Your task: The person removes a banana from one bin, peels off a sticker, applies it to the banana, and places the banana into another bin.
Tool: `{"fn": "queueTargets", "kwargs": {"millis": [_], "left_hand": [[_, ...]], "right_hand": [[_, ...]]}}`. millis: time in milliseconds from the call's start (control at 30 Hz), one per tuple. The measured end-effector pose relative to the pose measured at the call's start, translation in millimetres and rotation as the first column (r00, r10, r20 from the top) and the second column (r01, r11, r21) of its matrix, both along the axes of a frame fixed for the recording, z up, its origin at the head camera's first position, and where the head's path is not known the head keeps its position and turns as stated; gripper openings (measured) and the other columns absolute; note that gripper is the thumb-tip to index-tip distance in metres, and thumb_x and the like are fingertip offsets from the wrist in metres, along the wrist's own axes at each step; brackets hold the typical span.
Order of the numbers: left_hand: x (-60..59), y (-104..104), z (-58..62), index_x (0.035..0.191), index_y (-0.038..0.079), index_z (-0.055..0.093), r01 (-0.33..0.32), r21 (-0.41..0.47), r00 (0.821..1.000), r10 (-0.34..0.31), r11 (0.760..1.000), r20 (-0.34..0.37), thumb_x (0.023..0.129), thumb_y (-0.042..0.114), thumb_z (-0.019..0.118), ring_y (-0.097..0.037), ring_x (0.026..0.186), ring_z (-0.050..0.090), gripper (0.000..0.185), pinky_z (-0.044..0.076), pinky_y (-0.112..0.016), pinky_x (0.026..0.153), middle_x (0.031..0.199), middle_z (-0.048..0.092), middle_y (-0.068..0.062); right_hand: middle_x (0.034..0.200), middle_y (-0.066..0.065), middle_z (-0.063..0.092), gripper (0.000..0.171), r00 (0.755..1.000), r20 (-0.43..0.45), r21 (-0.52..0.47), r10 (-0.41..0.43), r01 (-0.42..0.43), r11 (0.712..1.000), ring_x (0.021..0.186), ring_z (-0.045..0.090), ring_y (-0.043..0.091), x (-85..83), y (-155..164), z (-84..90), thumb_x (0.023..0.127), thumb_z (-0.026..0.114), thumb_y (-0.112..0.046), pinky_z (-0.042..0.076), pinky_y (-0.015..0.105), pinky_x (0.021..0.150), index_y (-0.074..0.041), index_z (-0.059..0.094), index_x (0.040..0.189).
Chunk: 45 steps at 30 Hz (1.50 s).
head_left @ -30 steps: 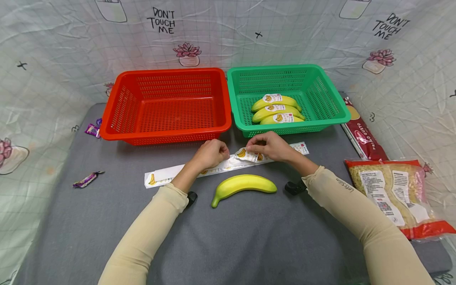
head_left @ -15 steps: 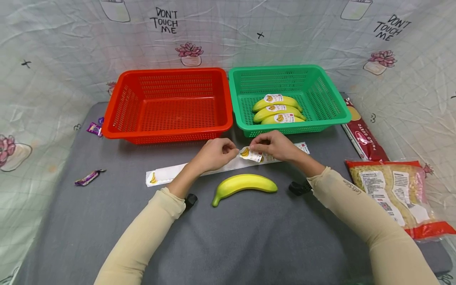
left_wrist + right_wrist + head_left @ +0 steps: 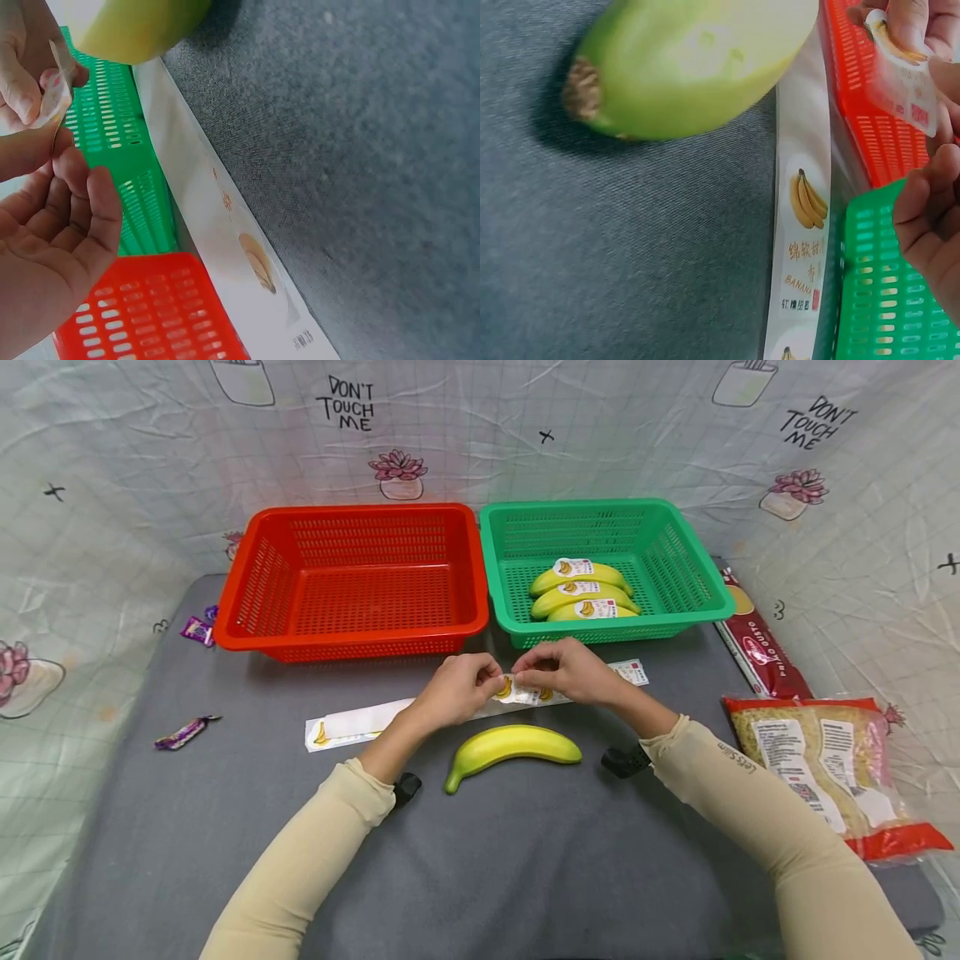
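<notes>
A banana sticker (image 3: 906, 86) is held up between my two hands, off the table. With thumb and forefinger my left hand (image 3: 461, 687) pinches one end of it. My right hand (image 3: 567, 670) pinches the other end. Beneath the hands a long white sticker strip (image 3: 360, 723) lies across the table, with printed banana labels (image 3: 808, 199) on it. On the near side of the strip rests a yellow banana (image 3: 521, 741) with a green tip; no sticker shows on its visible side.
At the back left stands a red basket (image 3: 352, 643). Beside it a green basket (image 3: 693, 620) holds several stickered bananas (image 3: 581, 597). To the right lie a red packet (image 3: 768, 652) and a clear food bag (image 3: 825, 768). Purple-wrapped candies (image 3: 183, 732) lie at left.
My left hand has moved right to the sticker and taken its free end. The right hand has kept its hold, shifting only slightly. The banana has stayed put.
</notes>
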<state>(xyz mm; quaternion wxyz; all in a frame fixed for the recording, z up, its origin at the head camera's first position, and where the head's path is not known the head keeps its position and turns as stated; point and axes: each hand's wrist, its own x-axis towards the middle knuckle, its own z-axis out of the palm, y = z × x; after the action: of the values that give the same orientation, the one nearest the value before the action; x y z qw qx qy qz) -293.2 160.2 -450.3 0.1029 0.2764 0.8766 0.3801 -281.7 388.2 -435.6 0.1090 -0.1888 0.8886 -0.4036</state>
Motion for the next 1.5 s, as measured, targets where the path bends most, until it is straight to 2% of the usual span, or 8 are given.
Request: {"fn": "queueTargets", "kwargs": {"millis": [200, 400, 500, 733, 900, 1033, 1200, 1500], "left_hand": [[6.0, -12.9, 1.4, 0.098, 0.008, 0.069, -0.062, 0.034, 0.998, 0.061, 0.998, 0.011, 0.099, 0.017, 0.064, -0.016, 0.079, 0.059, 0.01, 0.046, -0.027, 0.074, 0.087, 0.067, -0.004], [14.8, -17.5, -0.1, 0.099, 0.009, 0.068, -0.061, 0.072, 0.997, 0.059, 0.995, 0.04, 0.099, 0.018, 0.065, -0.016, 0.08, 0.057, 0.01, 0.045, -0.027, 0.073, 0.087, 0.064, -0.004], [19.1, -17.3, 0.4, 0.099, 0.01, 0.067, -0.06, 0.078, 0.997, 0.057, 0.995, 0.046, 0.099, 0.019, 0.065, -0.016, 0.08, 0.056, 0.009, 0.044, -0.027, 0.073, 0.087, 0.064, -0.003], [36.9, -17.7, 0.7, 0.098, 0.01, 0.063, -0.056, -0.002, 0.998, 0.056, 0.998, 0.01, 0.099, 0.018, 0.061, -0.017, 0.081, 0.055, 0.008, 0.044, -0.029, 0.074, 0.09, 0.061, -0.004], [56.8, -14.4, 0.3, 0.095, 0.011, 0.06, -0.022, -0.078, 1.0, 0.021, 0.997, -0.015, 0.101, 0.017, 0.061, -0.017, 0.08, 0.054, 0.009, 0.045, -0.033, 0.073, 0.088, 0.059, -0.003], [66.9, -12.0, -1.7, 0.093, 0.012, 0.061, -0.006, -0.109, 0.997, -0.002, 0.994, -0.075, 0.099, 0.017, 0.064, -0.018, 0.078, 0.055, 0.009, 0.046, -0.035, 0.072, 0.082, 0.059, 0.0], [69.8, -11.5, -6.3, 0.097, 0.011, 0.062, -0.028, -0.116, 0.993, 0.014, 0.993, -0.119, 0.097, 0.017, 0.068, -0.017, 0.077, 0.058, 0.008, 0.048, -0.037, 0.073, 0.081, 0.063, 0.002], [69.4, -11.7, -15.3, 0.113, 0.01, 0.055, -0.06, -0.085, 0.997, 0.055, 0.995, -0.06, 0.096, 0.017, 0.072, -0.011, 0.067, 0.055, 0.026, 0.047, -0.033, 0.067, 0.078, 0.061, 0.004]], "right_hand": [[0.091, 0.006, 0.069, 0.028, 1.0, -0.003, 0.06, -0.003, 0.003, 0.998, 0.074, 0.054, 0.015, 7.7, 8.6, 1.1, 0.095, 0.072, -0.021, 0.043, 0.023, 0.065, -0.005, 0.073, 0.118], [0.073, -0.003, 0.059, 0.016, 0.998, 0.013, 0.101, 0.056, -0.057, 0.993, 0.067, 0.049, 0.012, 13.9, 5.6, -3.0, 0.095, 0.073, -0.027, 0.039, 0.023, 0.061, -0.011, 0.074, 0.097], [0.066, -0.005, 0.05, 0.019, 0.998, 0.0, 0.089, 0.055, -0.055, 0.994, 0.06, 0.045, 0.009, 17.6, 1.0, -3.3, 0.096, 0.073, -0.026, 0.036, 0.023, 0.058, -0.012, 0.069, 0.084], [0.063, -0.006, 0.049, 0.021, 0.997, -0.003, 0.095, 0.075, -0.074, 0.993, 0.055, 0.043, 0.006, 37.2, -5.6, 1.2, 0.097, 0.071, -0.024, 0.034, 0.021, 0.054, -0.013, 0.066, 0.08], [0.06, -0.01, 0.048, 0.024, 0.998, 0.005, 0.178, 0.066, -0.065, 0.982, 0.054, 0.043, 0.006, 55.8, -8.2, 3.0, 0.095, 0.072, -0.026, 0.034, 0.022, 0.055, -0.017, 0.063, 0.075], [0.056, -0.012, 0.044, 0.032, 0.999, -0.014, 0.26, 0.042, -0.037, 0.965, 0.054, 0.041, 0.005, 66.1, -9.6, 1.6, 0.094, 0.074, -0.028, 0.032, 0.022, 0.056, -0.019, 0.057, 0.068], [0.056, -0.011, 0.044, 0.034, 0.997, -0.072, 0.294, 0.042, -0.02, 0.956, 0.056, 0.042, 0.005, 69.7, -12.4, -3.8, 0.092, 0.075, -0.028, 0.033, 0.023, 0.057, -0.018, 0.057, 0.065], [0.058, -0.009, 0.051, 0.029, 0.994, -0.113, 0.341, 0.013, 0.027, 0.94, 0.057, 0.045, 0.007, 67.5, -18.3, -10.0, 0.088, 0.077, -0.029, 0.036, 0.024, 0.058, -0.019, 0.06, 0.067]]}}
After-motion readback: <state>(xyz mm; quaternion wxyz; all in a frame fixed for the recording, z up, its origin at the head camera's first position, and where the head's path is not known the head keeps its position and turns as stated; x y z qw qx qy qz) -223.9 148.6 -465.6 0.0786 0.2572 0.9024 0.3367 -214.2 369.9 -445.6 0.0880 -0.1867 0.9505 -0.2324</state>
